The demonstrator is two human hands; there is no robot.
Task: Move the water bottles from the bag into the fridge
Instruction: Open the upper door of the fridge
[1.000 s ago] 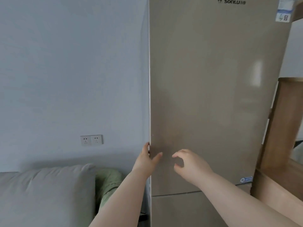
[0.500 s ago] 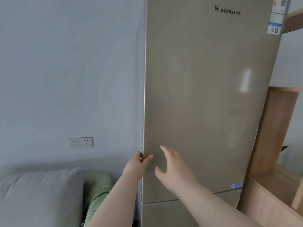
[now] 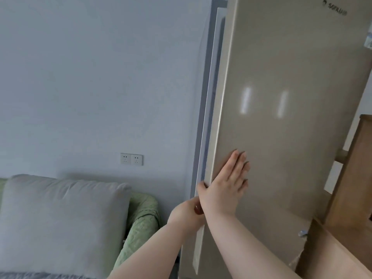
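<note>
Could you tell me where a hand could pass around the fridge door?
A narrow gap runs between the edge of the fridge door and the fridge cabinet, free above the right hand. Below that it is crowded: the left hand grips the edge.

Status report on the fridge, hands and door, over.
Left hand grips the fridge door edge, right hand flat on its front. Door ajar, seal showing along the left side. Bottles and bag not in view; grey cushion off left, apart.
</note>
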